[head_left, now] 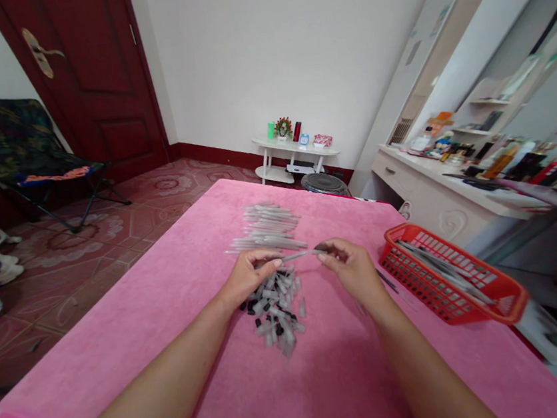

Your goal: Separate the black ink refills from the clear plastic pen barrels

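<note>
My left hand (250,274) pinches a slim, translucent pen barrel (294,256) that points to the right. At the barrel's right end, the closed fingers of my right hand (349,264) grip a thin pen part; its exact kind is too small to tell. Just beyond my hands lies a stack of similar clear pen barrels (270,223), roughly side by side. Below and between the hands is a loose heap of clear and black pen caps (277,310). A few thin dark sticks (388,280) lie on the cloth by my right wrist.
A pink cloth (188,259) covers the table. On its right side stands a red plastic basket (446,270) holding long thin pieces. Past the right edge is a cluttered dresser (436,177). A low white stand (296,146) is by the wall, and a folding chair (15,152) at left.
</note>
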A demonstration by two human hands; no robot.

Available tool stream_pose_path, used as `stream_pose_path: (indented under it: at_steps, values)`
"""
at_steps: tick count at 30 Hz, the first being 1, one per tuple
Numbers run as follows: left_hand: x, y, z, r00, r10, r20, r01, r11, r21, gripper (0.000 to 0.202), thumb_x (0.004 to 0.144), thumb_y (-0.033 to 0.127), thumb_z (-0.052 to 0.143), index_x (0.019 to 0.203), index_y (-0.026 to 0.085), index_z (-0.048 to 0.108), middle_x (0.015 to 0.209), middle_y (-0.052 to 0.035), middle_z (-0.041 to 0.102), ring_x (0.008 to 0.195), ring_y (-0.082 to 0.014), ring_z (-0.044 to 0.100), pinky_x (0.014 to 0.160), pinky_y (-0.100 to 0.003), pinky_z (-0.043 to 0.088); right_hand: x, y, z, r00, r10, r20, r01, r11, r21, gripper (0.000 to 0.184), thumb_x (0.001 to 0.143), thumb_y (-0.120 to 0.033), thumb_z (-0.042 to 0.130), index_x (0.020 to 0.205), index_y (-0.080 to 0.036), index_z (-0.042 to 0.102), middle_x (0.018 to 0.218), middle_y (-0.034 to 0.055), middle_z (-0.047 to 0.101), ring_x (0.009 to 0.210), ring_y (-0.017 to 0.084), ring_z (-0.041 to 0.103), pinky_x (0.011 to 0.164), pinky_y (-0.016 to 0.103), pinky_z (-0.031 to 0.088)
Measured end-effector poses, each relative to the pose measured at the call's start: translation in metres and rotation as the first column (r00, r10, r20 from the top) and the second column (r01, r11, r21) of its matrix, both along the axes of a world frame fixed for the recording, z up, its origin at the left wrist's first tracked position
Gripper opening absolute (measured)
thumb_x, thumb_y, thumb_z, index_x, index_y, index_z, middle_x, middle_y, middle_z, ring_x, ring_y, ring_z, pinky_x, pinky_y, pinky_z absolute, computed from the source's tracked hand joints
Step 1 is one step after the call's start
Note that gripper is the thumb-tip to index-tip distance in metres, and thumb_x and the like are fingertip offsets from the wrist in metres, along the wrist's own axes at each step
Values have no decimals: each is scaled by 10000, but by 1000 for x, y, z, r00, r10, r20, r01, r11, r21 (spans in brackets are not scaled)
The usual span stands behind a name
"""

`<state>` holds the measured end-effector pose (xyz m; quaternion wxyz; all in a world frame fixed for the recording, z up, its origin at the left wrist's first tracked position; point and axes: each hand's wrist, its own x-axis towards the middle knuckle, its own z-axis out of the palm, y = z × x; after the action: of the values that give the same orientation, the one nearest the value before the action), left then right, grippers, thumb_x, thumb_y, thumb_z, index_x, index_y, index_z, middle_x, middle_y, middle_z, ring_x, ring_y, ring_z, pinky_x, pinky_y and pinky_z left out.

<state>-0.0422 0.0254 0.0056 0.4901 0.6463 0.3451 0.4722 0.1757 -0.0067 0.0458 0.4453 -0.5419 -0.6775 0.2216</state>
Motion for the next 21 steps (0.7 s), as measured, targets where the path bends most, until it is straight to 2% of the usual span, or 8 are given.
stream_pose_path:
  at_steps: [4, 8, 14, 21]
  values:
    - [-1, -1, -1, 999, -29, -13, 29, 999, -15, 297, 737, 396, 653, 831, 125, 731, 723, -47, 665, 644, -135, 558, 605, -224, 425, -5, -5, 6, 997, 28, 77, -32, 999, 43, 147, 759, -220, 577, 853, -166, 676, 849, 53, 677, 777, 163, 590, 696, 264, 429]
    - [-2, -2, 1, 998, -57, -39, 55, 997, -63, 360, 758, 443, 619, 748, 96, 716, 537, 1, 538, 479, -74, 422, 476, -189, 324, -9, -9, 12, 982, 56, 179, -74, 992, 99, 129, 786, -194, 563, 850, -177, 675, 860, 49, 667, 799, 162, 591, 694, 255, 426]
    - [-3, -5, 5, 991, -126, -53, 119, 986, -116, 403, 746, 474, 623, 804, 89, 726, 595, -43, 615, 498, -102, 494, 489, -202, 374, -13, -16, 21, 937, 85, 338, -136, 982, 129, 170, 851, -207, 505, 907, -195, 665, 887, 64, 652, 835, 174, 591, 752, 267, 424]
    - [-2, -6, 4, 995, -74, -62, 70, 996, -58, 346, 736, 431, 644, 771, 97, 728, 596, -39, 621, 501, -100, 487, 489, -199, 367, -16, -16, 17, 931, 87, 354, -134, 985, 112, 206, 880, -241, 470, 916, -175, 662, 856, 67, 668, 791, 169, 600, 721, 258, 425]
